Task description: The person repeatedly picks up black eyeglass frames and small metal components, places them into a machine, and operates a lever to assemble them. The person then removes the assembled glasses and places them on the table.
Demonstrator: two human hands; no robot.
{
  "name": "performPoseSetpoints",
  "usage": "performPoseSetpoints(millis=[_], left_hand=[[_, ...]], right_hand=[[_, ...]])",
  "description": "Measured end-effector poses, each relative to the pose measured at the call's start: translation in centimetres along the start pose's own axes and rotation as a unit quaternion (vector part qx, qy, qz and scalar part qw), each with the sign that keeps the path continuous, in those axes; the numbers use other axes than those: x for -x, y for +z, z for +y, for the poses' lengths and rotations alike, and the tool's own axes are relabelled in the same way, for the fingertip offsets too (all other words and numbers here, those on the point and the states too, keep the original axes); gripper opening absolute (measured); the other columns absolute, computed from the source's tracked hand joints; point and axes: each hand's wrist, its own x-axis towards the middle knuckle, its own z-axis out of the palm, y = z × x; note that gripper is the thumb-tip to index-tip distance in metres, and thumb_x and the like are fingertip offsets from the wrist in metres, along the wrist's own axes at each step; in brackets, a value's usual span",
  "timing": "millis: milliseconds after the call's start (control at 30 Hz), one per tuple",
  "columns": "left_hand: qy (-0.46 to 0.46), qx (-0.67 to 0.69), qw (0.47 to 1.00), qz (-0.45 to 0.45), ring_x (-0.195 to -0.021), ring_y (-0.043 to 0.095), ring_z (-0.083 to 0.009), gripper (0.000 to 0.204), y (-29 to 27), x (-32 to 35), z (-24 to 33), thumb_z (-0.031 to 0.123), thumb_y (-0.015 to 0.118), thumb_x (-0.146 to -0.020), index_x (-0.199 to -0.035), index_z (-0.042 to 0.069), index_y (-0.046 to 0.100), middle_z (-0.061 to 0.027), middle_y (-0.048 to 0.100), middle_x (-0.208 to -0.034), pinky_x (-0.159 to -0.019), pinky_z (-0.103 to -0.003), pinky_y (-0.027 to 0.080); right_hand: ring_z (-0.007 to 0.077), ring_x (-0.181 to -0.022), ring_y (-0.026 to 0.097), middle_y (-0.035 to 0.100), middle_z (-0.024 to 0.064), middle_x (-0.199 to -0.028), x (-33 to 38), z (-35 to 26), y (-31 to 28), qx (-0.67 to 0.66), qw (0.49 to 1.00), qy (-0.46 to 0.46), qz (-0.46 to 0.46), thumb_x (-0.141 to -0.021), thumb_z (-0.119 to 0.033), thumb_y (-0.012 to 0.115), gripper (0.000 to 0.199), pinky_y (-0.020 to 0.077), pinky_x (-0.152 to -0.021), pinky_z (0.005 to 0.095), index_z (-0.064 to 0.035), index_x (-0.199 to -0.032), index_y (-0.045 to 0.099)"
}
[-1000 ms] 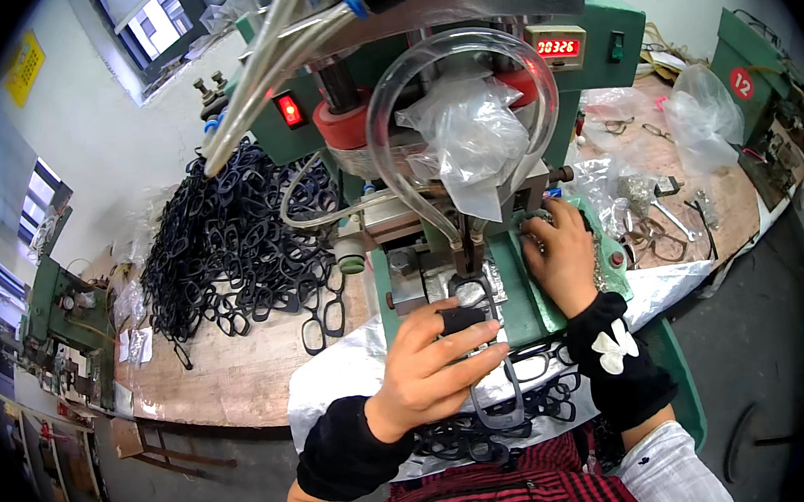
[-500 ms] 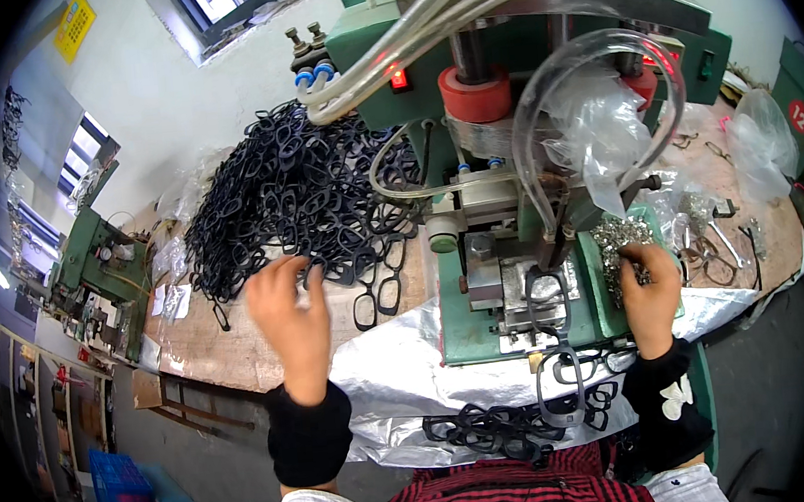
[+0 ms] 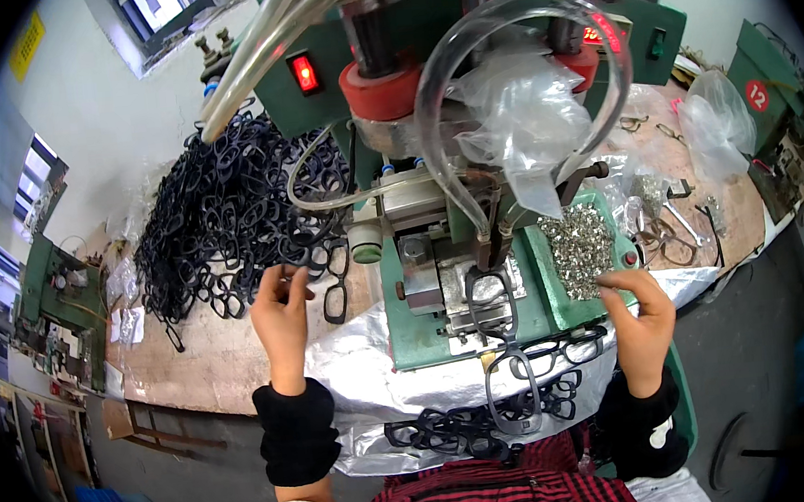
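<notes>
My left hand is at the near edge of a large heap of dark eyeglass frames, thumb and fingers closed at the edge of a dark frame. One frame lies on the table just right of it. My right hand is at the near right corner of a green tray full of small metal parts. Its thumb and forefinger are pinched; anything between them is too small to make out. Between my hands, a dark eyeglass frame hangs from the green press's metal fixture, touched by neither hand.
More frames lie on silver sheeting along the near edge. Clear hoses and a plastic bag hang around the press. A wrench and loose wire-like pieces lie to the right.
My left hand has closed at the heap, and a frame near it has left its place on the table. My right hand has drawn back from inside the tray to its near corner. The view has shifted right.
</notes>
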Motion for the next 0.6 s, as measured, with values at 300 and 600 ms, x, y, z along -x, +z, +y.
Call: performPoseSetpoints(millis=[300,600], left_hand=[[-0.145,0.241,0.960,-0.006,-0.074,0.056,-0.0067,0.025,2.9,5.2,1.6,0.003,0.065,-0.091,-0.115,0.000,0.066,-0.0003,0.064,-0.088,-0.067,-0.021,0.044],[0.005,0.394,0.916,-0.073,-0.071,0.057,-0.0154,0.010,0.9,5.3,16.0,0.015,0.047,-0.102,-0.106,0.005,0.048,-0.0104,0.064,-0.085,-0.063,-0.028,0.048]], right_hand=[[0.0128,-0.088,0.062,0.065,0.0074,-0.091,-3.4,-4.7,8.6,-0.263,0.962,0.051,-0.053,-0.079,0.002,0.069,0.045,0.0467,-0.085,0.0257,0.0062,-0.121,0.054],[0.0108,-0.091,0.060,0.067,0.0064,-0.087,-2.8,-6.3,8.5,-0.378,0.912,0.141,-0.069,-0.081,0.004,0.068,0.054,0.0451,-0.086,0.0242,0.0083,-0.130,0.046]])
